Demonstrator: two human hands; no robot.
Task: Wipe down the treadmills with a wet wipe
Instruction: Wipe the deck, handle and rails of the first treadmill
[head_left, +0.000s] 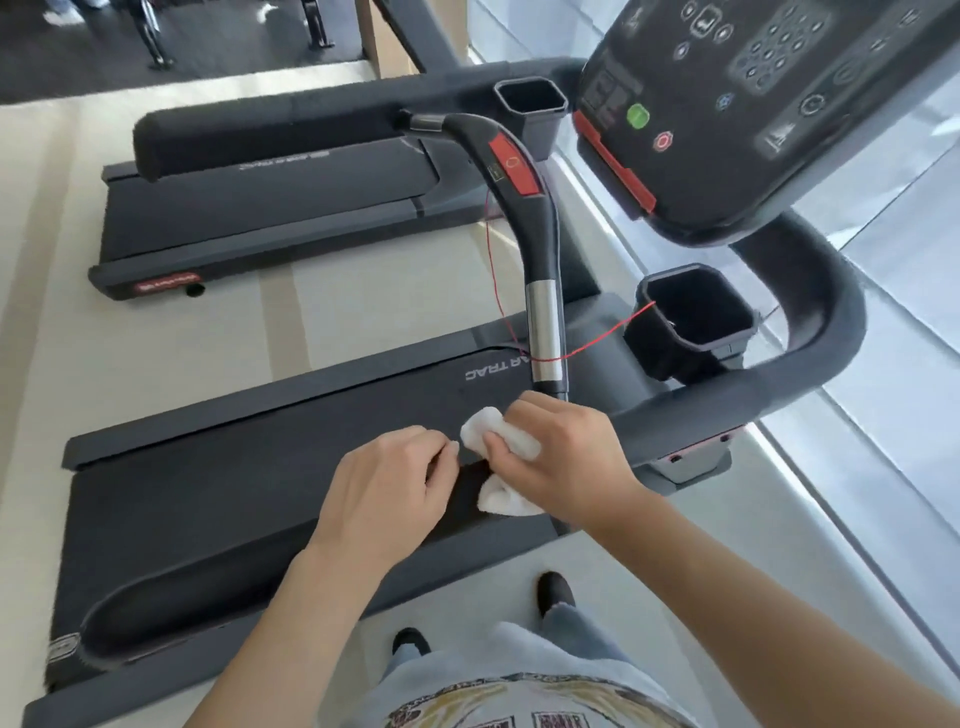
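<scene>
White wet wipe (501, 434), bunched, is sitting wrapped over the near padded side handrail (470, 488) of the closer treadmill (249, 499). Right hand (563, 457) is gripping it, fingers curled over the top, with a loose fold hanging out below the palm. Left hand (387, 488) is curling round the same rail just beside the wipe, fingertips nearly touching it; it looks to be steadying the rail and is holding no wipe of its own.

Person is standing on the floor beside the deck, shoes showing at the bottom edge of the view. Ahead of the hands the inner grip bar with its chrome sensor sleeve (544, 332) is rising toward a red stop panel (514, 165). A thin red safety cord (592, 345) is running from that bar across to the cup holder (698, 312). Console (769, 109) is sitting up right; a second treadmill (270, 218) is standing beyond.

Risks, as judged from here:
- The wipe travelling toward the chrome sleeve could snag the red cord and pull its clip loose.
- The dangling fold could drag rather than wipe, leaving the underside of the rail untouched.
- A very wet wipe carried onto the stop panel or console buttons could push moisture into them.

Most surfaces are likely still waiting to be wiped.
</scene>
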